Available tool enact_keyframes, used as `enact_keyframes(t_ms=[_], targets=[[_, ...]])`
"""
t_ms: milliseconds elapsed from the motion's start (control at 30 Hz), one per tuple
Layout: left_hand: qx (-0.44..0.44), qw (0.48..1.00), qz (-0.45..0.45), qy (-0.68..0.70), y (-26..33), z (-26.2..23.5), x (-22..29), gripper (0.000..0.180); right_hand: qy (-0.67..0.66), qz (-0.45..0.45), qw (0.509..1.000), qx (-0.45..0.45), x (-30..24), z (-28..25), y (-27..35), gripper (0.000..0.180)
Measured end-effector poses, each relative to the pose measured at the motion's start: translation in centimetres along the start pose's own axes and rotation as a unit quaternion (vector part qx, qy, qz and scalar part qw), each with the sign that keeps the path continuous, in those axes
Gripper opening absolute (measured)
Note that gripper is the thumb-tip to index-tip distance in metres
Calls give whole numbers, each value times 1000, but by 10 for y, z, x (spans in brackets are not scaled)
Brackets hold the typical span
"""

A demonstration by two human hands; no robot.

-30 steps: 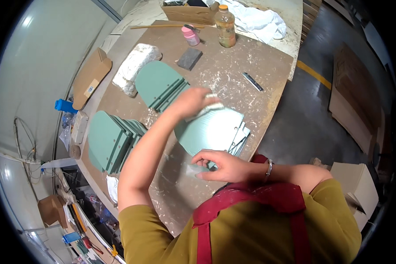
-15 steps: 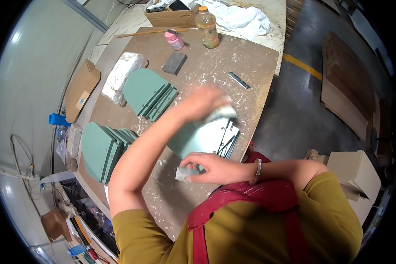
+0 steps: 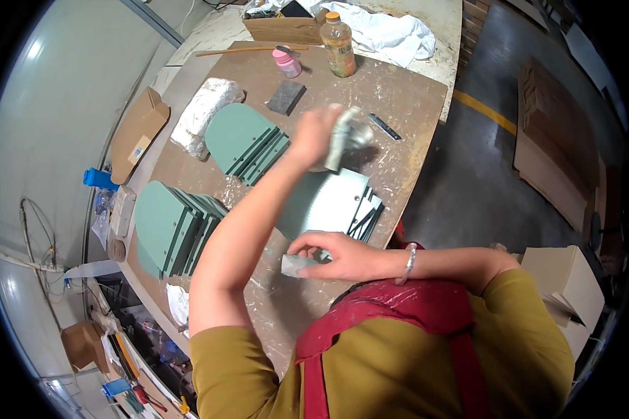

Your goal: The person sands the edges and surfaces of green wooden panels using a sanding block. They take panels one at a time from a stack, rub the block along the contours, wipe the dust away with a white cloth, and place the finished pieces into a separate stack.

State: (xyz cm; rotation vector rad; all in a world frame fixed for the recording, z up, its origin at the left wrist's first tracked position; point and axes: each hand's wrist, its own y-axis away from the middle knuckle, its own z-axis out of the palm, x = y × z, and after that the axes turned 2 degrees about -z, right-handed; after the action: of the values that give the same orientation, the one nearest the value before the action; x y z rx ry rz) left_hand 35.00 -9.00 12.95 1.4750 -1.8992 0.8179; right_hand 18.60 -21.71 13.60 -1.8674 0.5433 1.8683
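Observation:
My left hand (image 3: 316, 136) grips a crumpled whitish rag (image 3: 348, 136), raised at the far end of the nearest stack of pale green panels (image 3: 321, 202). The top panel has a glossy face with small holes along one edge. My right hand (image 3: 339, 255) is at the near side of that stack, by my apron. Between its thumb and fingers is a small pale grey folded piece (image 3: 297, 265), perhaps sandpaper. Two more stacks of green round-ended panels, a far stack (image 3: 237, 136) and a left stack (image 3: 162, 220), lie to the left.
Beyond the stacks are a dark grey block (image 3: 286, 97), a pink bottle (image 3: 287, 64), a drink bottle (image 3: 338, 49) with an orange cap, and a black cutter knife (image 3: 384, 126). A white wrapped bundle (image 3: 204, 115) lies far left. The brown tabletop (image 3: 416, 105) ends at right above the floor.
My left hand has moved away from me with the rag, off the top panel's middle to beyond its far end. My right hand keeps its hold, nearly still. The view has shifted slightly.

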Motion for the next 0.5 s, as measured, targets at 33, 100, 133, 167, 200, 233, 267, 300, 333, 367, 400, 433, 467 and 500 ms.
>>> enact_keyframes(t_ms=[33,100,133,167,200,233,267,300,333,367,400,433,467,500], targets=[[51,994,-70,66,2,-17,1,47,-37,-47,998,1,-6,-10,5,42],[115,983,-105,94,25,-46,-1,47,-87,-57,994,36,-21,-42,23,48],[89,976,-122,155,42,-56,-2,45,-110,-86,986,85,-30,-68,35,48],[69,963,-148,214,60,-61,-2,44,-165,-113,967,155,-35,-88,39,49],[54,962,-145,224,77,-61,1,38,-179,-109,957,201,-41,-112,42,50],[55,958,-126,250,95,-51,8,36,-190,-161,945,212,-43,-132,36,41],[54,965,-156,201,105,-38,17,36,-185,-149,949,205,-44,-150,25,39],[67,976,-128,161,112,-20,28,41,-180,-137,954,196,-45,-164,12,38],[68,993,-87,36,118,-3,38,45,-182,-125,960,170,-44,-172,-4,34],[79,991,-44,-97,120,16,46,55,-190,-109,967,130,-41,-174,-22,33],[86,972,-22,-219,132,40,57,60,-198,-96,971,92,-38,-171,-43,32],[65,934,-27,-350,139,59,64,65,-208,-93,972,51,-34,-165,-63,31],[81,936,-26,-341,143,68,64,67,-206,-48,977,2,-30,-158,-81,30],[51,936,-47,-345,146,78,65,68,-205,-17,977,-50,-24,-149,-97,30]])
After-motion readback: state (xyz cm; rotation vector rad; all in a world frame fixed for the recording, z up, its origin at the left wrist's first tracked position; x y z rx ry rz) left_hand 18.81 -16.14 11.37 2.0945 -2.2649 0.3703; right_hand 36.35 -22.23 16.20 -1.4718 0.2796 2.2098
